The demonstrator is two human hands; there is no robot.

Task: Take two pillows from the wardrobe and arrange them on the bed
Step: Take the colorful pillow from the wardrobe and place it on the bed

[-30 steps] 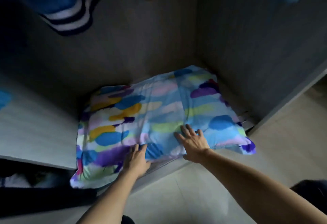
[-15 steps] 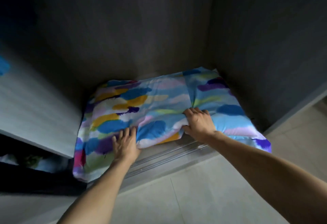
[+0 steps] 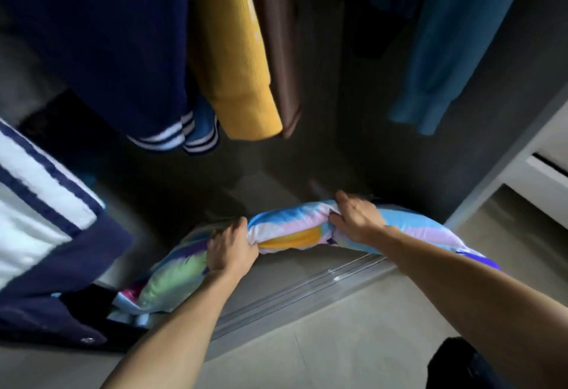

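A pillow (image 3: 292, 230) in a cover of blue, yellow, pink and purple patches is raised off the dark wardrobe floor (image 3: 276, 195), seen edge-on and sagging at both ends. My left hand (image 3: 230, 247) grips its near edge left of the middle. My right hand (image 3: 358, 218) pinches the edge further right. Its lower left corner hangs down past the sliding-door track (image 3: 307, 287). Whether a second pillow lies underneath cannot be seen.
Clothes hang overhead: a navy jacket with white stripes (image 3: 101, 50), a yellow sleeve (image 3: 236, 59), a brown garment (image 3: 276, 50) and a teal one (image 3: 436, 44). A navy and white jacket (image 3: 40, 219) crowds the left. Grey floor tiles (image 3: 322, 342) lie in front.
Both hands have closed on the pillow's front edge and lifted it off the wardrobe floor. The view has tilted up, bringing the hanging clothes into sight.
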